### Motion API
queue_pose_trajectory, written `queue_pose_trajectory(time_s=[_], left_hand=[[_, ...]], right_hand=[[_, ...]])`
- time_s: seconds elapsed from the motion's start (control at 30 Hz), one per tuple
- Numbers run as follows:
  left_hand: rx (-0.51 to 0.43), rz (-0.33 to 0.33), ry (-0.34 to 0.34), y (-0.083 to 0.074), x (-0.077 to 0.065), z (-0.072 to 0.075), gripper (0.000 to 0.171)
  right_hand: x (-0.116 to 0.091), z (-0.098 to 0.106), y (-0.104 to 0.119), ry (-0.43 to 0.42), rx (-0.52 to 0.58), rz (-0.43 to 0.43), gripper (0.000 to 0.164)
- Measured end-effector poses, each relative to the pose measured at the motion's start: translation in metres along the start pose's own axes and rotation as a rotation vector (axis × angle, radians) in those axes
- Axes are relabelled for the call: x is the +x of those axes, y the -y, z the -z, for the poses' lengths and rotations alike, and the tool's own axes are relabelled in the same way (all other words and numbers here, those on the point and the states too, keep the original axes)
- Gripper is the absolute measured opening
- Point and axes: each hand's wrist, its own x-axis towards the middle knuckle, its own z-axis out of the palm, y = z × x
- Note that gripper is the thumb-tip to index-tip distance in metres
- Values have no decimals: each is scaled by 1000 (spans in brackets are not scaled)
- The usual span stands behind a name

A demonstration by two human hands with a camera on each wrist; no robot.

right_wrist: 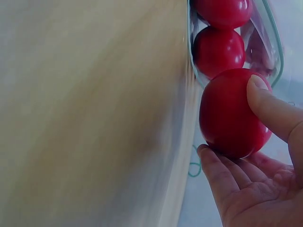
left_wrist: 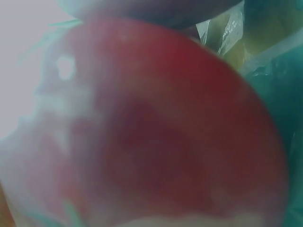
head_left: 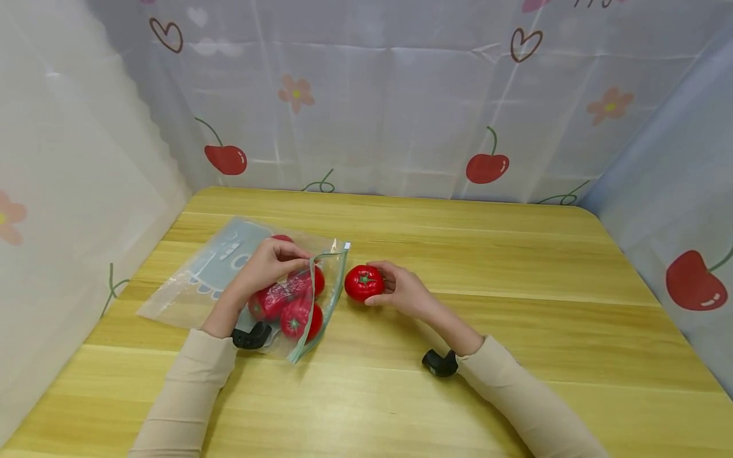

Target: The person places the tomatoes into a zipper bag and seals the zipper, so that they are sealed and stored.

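Observation:
A red tomato (head_left: 364,284) with a green stem star is gripped between the thumb and fingers of my right hand (head_left: 403,292), just right of the bag's mouth. In the right wrist view that tomato (right_wrist: 232,113) overlaps the bag opening. My left hand (head_left: 268,267) pinches the upper edge of the clear zip bag (head_left: 335,299), whose mouth gapes toward the right hand. Several tomatoes (head_left: 294,319) lie inside the bag. One tomato (left_wrist: 165,127) fills the left wrist view, blurred behind plastic.
The bag's flat end with a blue printed figure (head_left: 226,254) spreads left on the wooden table (head_left: 487,254). A white zip slider (head_left: 347,246) sits at the mouth's far corner. Patterned curtains (head_left: 366,95) stand behind and at both sides. Black wrist cameras (head_left: 439,363) hang under the wrists.

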Motion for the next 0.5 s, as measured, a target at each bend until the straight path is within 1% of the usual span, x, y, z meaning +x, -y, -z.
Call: queue_pose_trajectory(time_s=[0.07, 0.13, 0.3, 0.5], left_hand=[[9, 1, -1, -8, -2, 0, 10], [18, 8, -5, -12, -2, 0, 10], [24, 14, -7, -13, -2, 1, 10], [21, 4, -7, -12, -2, 0, 11]], right_hand=[[2, -4, 2, 13, 10, 12, 65], [3, -8, 3, 24, 24, 15, 65], [7, -19, 7, 49, 29, 15, 66], [9, -31, 11, 82, 31, 49, 65]])
